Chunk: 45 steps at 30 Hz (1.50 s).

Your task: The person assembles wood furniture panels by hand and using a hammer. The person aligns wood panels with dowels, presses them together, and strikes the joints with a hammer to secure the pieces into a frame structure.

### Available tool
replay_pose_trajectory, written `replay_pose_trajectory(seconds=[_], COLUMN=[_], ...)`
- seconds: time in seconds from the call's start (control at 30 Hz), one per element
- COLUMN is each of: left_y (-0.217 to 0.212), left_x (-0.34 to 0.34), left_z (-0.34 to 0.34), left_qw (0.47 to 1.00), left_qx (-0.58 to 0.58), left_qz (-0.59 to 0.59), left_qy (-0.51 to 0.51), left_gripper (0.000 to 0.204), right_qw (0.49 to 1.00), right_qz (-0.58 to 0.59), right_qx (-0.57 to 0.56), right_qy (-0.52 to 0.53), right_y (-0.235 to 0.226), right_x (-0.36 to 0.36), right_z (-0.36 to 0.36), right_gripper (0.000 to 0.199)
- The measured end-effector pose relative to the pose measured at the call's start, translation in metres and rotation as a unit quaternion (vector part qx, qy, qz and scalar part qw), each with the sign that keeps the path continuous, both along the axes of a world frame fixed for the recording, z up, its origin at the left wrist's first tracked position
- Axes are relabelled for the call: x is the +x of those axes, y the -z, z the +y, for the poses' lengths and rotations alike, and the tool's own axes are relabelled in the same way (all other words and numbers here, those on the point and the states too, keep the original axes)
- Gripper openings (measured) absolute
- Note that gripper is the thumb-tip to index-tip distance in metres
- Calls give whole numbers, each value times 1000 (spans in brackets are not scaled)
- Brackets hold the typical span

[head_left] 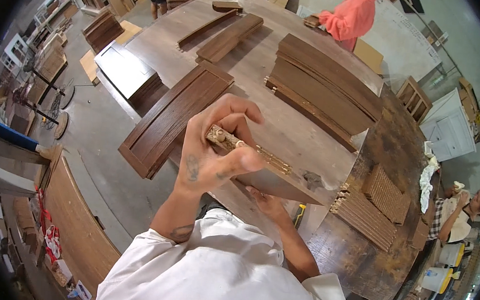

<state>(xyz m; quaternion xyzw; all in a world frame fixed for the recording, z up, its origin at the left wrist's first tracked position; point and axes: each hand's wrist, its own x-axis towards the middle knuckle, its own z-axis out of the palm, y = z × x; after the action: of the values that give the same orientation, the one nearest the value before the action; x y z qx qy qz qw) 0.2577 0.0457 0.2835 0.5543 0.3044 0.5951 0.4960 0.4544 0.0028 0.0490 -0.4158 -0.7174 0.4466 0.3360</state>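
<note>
My left hand (209,144) is raised in front of me, fingers curled over and thumb below, around the end of a brown wooden board (282,189). Small round pegs or holes show on that end, with rough bare edges. The board is tilted on edge and runs away to the right. Against its near face, lower down, my right hand (269,205) grips it; some of its fingers are hidden behind the board. A framed dark brown panel (177,119) lies left of my left hand, reaching past the table edge.
On the table (305,118) lie a stack of brown boards (329,80), loose strips (230,37) and bundled slats (365,218). A yellow-and-black tool (299,215) is by my right forearm. One person in coral (351,17) stands across the table; another (462,218) is at right.
</note>
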Motion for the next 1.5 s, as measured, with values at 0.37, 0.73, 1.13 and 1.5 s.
replay_pose_trajectory(seconds=[0.37,0.73,1.13,1.5], left_y=[-7,-4,-1,0], left_x=[14,20,23,20], left_z=[-21,-11,-1,8], left_qw=[994,987,985,982], left_qx=[-35,-13,27,51], left_qz=[-7,-26,-36,61], left_qy=[-104,-159,-165,-173], left_gripper=[50,39,43,40], right_qw=[996,986,964,964], right_qz=[43,111,-235,-236], right_qx=[17,-57,5,-19], right_qy=[70,115,121,122], right_y=[21,48,97,95], right_x=[-5,-10,13,12], right_z=[-10,-9,-14,-14], right_gripper=[33,28,15,14])
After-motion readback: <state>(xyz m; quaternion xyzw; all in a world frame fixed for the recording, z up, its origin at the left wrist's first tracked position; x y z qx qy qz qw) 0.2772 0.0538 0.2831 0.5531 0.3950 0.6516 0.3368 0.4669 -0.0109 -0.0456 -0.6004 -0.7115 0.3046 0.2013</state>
